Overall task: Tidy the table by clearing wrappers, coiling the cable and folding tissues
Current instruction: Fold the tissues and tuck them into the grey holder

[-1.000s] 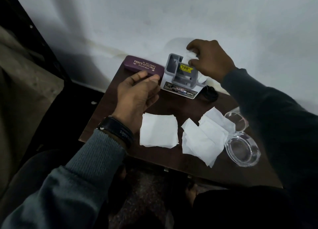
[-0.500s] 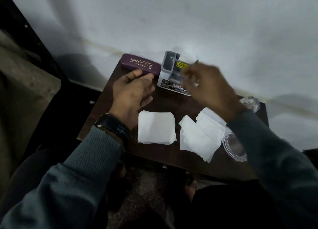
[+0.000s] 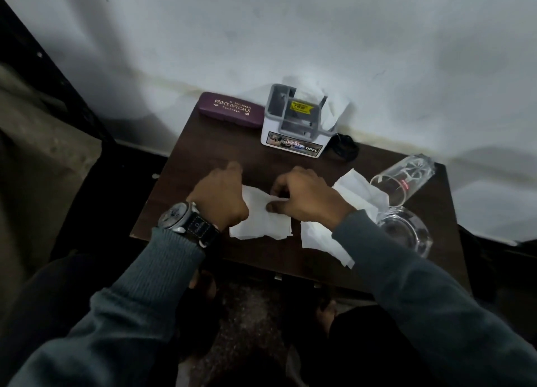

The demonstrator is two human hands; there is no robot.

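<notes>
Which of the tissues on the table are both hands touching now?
The square tissue nearest the left hand. The right hand pinches its upper edge. The other tissues lie untouched under the right sleeve.

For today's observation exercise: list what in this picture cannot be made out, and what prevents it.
- Head view: right-hand tissue pile, middle hidden by the right sleeve.
- Near tissue: fold state hidden under the left hand and right hand.
- Black cable: too dark to tell whether coiled.

On the table [image 3: 203,151], a spectacle case [image 3: 229,110] lies upper left of centre, an organiser box [image 3: 293,125] right of it, a coiled cable [image 3: 344,148] further right. Tissues [image 3: 264,218] lie at mid-frame; a tipped glass [image 3: 404,180] and ashtray [image 3: 404,229] right.
</notes>
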